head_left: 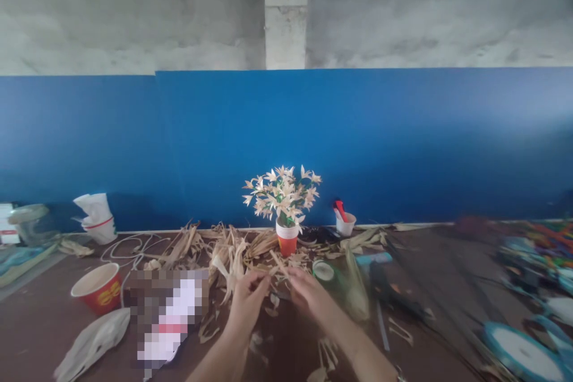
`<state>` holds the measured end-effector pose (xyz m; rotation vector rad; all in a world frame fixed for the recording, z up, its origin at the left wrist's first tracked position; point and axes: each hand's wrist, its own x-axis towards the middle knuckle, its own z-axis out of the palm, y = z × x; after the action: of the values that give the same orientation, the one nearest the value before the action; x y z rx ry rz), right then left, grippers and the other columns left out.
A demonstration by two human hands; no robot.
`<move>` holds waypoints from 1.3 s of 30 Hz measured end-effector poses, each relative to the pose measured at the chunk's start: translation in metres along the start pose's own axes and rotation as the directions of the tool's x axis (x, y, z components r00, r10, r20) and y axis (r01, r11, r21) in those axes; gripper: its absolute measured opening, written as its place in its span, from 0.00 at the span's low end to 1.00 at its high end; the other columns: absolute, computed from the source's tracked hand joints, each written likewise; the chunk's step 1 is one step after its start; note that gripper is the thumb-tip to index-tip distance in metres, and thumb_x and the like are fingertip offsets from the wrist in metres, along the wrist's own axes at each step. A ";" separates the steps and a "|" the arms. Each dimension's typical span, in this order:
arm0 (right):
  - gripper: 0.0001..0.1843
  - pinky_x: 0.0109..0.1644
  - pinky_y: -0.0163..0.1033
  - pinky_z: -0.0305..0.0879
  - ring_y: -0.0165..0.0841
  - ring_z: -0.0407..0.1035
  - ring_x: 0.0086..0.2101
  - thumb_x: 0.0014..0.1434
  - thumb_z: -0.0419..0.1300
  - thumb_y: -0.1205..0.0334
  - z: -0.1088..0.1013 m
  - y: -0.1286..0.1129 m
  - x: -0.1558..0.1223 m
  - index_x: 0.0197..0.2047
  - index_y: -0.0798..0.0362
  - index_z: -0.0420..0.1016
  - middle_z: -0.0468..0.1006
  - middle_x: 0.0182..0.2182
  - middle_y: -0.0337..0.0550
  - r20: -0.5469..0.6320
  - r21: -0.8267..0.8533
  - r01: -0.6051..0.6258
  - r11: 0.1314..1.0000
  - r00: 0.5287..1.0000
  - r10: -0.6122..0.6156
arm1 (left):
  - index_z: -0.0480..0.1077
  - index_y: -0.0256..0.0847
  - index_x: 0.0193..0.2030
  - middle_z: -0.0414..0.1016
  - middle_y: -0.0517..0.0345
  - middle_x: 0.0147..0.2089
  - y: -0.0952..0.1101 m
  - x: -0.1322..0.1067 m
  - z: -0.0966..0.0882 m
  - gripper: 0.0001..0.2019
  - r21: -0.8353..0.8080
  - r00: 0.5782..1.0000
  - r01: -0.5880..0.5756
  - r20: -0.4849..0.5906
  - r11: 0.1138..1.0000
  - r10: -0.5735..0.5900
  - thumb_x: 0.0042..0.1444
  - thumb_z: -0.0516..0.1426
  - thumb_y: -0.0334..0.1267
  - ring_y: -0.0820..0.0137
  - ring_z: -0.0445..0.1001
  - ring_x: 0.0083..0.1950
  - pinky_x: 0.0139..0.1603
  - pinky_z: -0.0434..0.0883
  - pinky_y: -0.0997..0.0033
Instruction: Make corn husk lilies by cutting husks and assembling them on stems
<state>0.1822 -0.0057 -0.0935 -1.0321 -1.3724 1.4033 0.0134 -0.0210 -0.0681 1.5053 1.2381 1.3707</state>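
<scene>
My left hand [247,304] and my right hand [308,293] meet low in the middle of the brown table [45,328], fingers curled together over a strip of dried husk [280,268]. What exactly each hand pinches is too small to make out. Just beyond the hands lies a heap of dried corn husks [228,250]. Behind it stands an orange and white cup [287,239] holding a bunch of pale husk flowers [282,191].
A red paper cup [99,287] and a white plastic bag [94,343] lie at left, stacked white cups [97,218] behind. A small white cup with a red tool [344,221] and a tape roll [323,270] sit right of centre. Blurred clutter fills the right side. A blue wall [403,143] backs the table.
</scene>
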 end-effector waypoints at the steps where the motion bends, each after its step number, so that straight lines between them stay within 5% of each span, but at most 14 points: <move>1: 0.25 0.21 0.30 0.52 0.26 0.58 0.17 0.55 0.56 0.45 0.002 0.000 -0.002 0.51 0.50 0.72 0.66 0.15 0.32 0.042 0.032 -0.016 0.999 0.999 0.014 | 0.75 0.37 0.30 0.76 0.54 0.27 0.000 0.001 0.000 0.13 -0.114 0.995 0.102 0.016 0.988 -0.101 0.50 0.58 0.46 0.66 0.73 0.29 0.30 0.68 0.70; 3: 0.30 0.20 0.28 0.49 0.24 0.56 0.16 0.54 0.59 0.47 0.006 0.002 -0.005 0.58 0.49 0.65 0.64 0.14 0.30 0.126 0.098 -0.072 0.993 0.990 0.060 | 0.75 0.36 0.29 0.74 0.56 0.23 0.002 0.001 0.001 0.14 -0.250 0.974 0.225 0.071 0.942 -0.213 0.46 0.60 0.47 0.68 0.71 0.25 0.27 0.67 0.72; 7: 0.31 0.20 0.28 0.54 0.24 0.58 0.17 0.52 0.61 0.48 0.014 0.003 -0.006 0.58 0.50 0.67 0.67 0.15 0.32 0.152 0.121 -0.083 0.989 0.986 0.064 | 0.73 0.36 0.22 0.71 0.60 0.20 0.007 -0.001 0.004 0.11 -0.285 0.972 0.235 0.087 0.929 -0.219 0.41 0.62 0.44 0.71 0.69 0.24 0.25 0.65 0.74; 11: 0.21 0.45 0.42 0.68 0.37 0.73 0.37 0.58 0.57 0.52 0.017 -0.010 -0.009 0.51 0.51 0.75 0.80 0.33 0.45 0.085 -0.100 0.136 0.986 0.988 -0.128 | 0.69 0.37 0.18 0.66 0.64 0.17 0.007 -0.004 0.008 0.10 -0.286 0.957 0.287 0.043 0.914 -0.287 0.41 0.60 0.41 0.76 0.63 0.19 0.20 0.62 0.78; 15: 0.23 0.57 0.45 0.61 0.38 0.69 0.50 0.59 0.49 0.67 0.024 -0.019 -0.020 0.57 0.48 0.69 0.76 0.49 0.47 0.128 -0.460 0.362 0.811 0.931 -0.342 | 0.65 0.38 0.16 0.62 0.66 0.15 0.004 -0.006 0.011 0.10 -0.263 0.946 0.296 -0.057 0.918 -0.321 0.41 0.59 0.39 0.78 0.60 0.18 0.18 0.59 0.80; 19: 0.33 0.46 0.40 0.68 0.37 0.74 0.40 0.53 0.50 0.73 0.026 -0.014 -0.023 0.61 0.43 0.63 0.78 0.43 0.48 0.089 -0.780 0.274 0.562 0.939 -0.333 | 0.68 0.37 0.19 0.66 0.63 0.18 0.002 -0.007 0.014 0.11 -0.293 0.907 0.371 -0.089 0.881 -0.411 0.40 0.61 0.42 0.74 0.65 0.21 0.19 0.65 0.76; 21: 0.32 0.44 0.40 0.69 0.38 0.74 0.38 0.53 0.49 0.74 0.016 -0.015 -0.019 0.61 0.45 0.64 0.78 0.42 0.49 0.008 -0.830 0.192 0.524 0.943 -0.333 | 0.69 0.38 0.20 0.68 0.62 0.19 0.001 -0.007 0.013 0.12 -0.308 0.901 0.391 -0.064 0.867 -0.429 0.41 0.61 0.45 0.72 0.67 0.22 0.20 0.68 0.74; 25: 0.25 0.46 0.43 0.66 0.39 0.72 0.39 0.59 0.45 0.68 -0.010 -0.023 -0.008 0.57 0.52 0.70 0.79 0.39 0.51 -0.144 -0.668 0.168 0.725 0.926 -0.348 | 0.70 0.37 0.19 0.69 0.60 0.19 -0.002 -0.005 0.010 0.15 -0.253 0.936 0.319 -0.069 0.913 -0.346 0.41 0.63 0.47 0.72 0.68 0.23 0.23 0.68 0.76; 28: 0.25 0.31 0.37 0.67 0.33 0.69 0.24 0.59 0.52 0.56 -0.014 -0.024 -0.007 0.59 0.50 0.66 0.76 0.23 0.41 -0.088 -0.316 0.052 0.947 0.993 -0.083 | 0.72 0.36 0.22 0.71 0.60 0.21 -0.001 -0.004 0.009 0.15 -0.239 0.941 0.310 -0.066 0.920 -0.333 0.41 0.63 0.48 0.72 0.69 0.25 0.23 0.68 0.76; 30: 0.29 0.24 0.32 0.62 0.28 0.63 0.17 0.57 0.56 0.51 -0.006 -0.021 -0.009 0.61 0.48 0.63 0.71 0.17 0.35 0.007 -0.137 -0.073 0.988 0.997 0.074 | 0.73 0.37 0.24 0.71 0.61 0.21 0.002 -0.004 0.009 0.14 -0.236 0.943 0.319 -0.022 0.918 -0.333 0.42 0.62 0.48 0.72 0.69 0.24 0.23 0.68 0.76; 33: 0.27 0.23 0.32 0.61 0.27 0.62 0.17 0.57 0.56 0.50 0.010 -0.018 -0.013 0.59 0.48 0.66 0.70 0.16 0.34 0.095 -0.089 -0.099 0.991 0.990 0.108 | 0.71 0.37 0.21 0.69 0.62 0.21 0.005 -0.004 0.009 0.12 -0.189 0.963 0.264 -0.005 0.946 -0.270 0.42 0.60 0.45 0.73 0.68 0.24 0.22 0.67 0.77; 35: 0.23 0.33 0.37 0.68 0.33 0.70 0.27 0.60 0.53 0.54 0.019 -0.020 -0.016 0.56 0.51 0.70 0.77 0.24 0.41 0.109 -0.192 0.070 0.979 0.993 -0.049 | 0.68 0.38 0.18 0.66 0.63 0.19 0.006 -0.004 0.010 0.10 -0.180 0.967 0.245 -0.020 0.953 -0.252 0.42 0.60 0.42 0.74 0.66 0.23 0.21 0.66 0.77; 37: 0.21 0.48 0.43 0.67 0.37 0.71 0.42 0.60 0.50 0.63 0.025 -0.023 -0.018 0.55 0.51 0.71 0.80 0.39 0.47 0.116 -0.386 0.271 0.882 0.962 -0.245 | 0.66 0.39 0.17 0.63 0.65 0.17 0.006 -0.004 0.012 0.10 -0.219 0.951 0.297 -0.021 0.929 -0.309 0.41 0.59 0.41 0.74 0.65 0.20 0.19 0.66 0.76; 39: 0.26 0.52 0.43 0.64 0.38 0.70 0.47 0.57 0.50 0.70 0.025 -0.024 -0.020 0.58 0.48 0.68 0.77 0.47 0.47 0.119 -0.617 0.325 0.717 0.939 -0.324 | 0.66 0.39 0.19 0.63 0.66 0.17 0.005 -0.003 0.012 0.10 -0.259 0.928 0.358 -0.010 0.897 -0.373 0.41 0.59 0.43 0.74 0.64 0.19 0.19 0.67 0.75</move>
<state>0.1639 -0.0320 -0.0687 -1.1194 -1.9867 0.6734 0.0264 -0.0238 -0.0662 1.0013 1.2533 1.2682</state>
